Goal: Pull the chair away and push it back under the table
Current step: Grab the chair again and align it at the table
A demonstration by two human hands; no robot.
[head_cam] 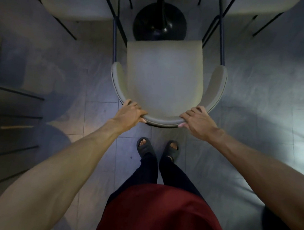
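While the person stands on the grey tiled floor (95, 113) in dark open-toed sandals (144, 146), both hands close over the near curved backrest of the cream padded chair with thin dark metal legs (163, 77). The left hand (131, 113) grips its left bend and the right hand (197, 122) its right bend. The chair's far seat edge lies just before the black round pedestal base (160, 23).
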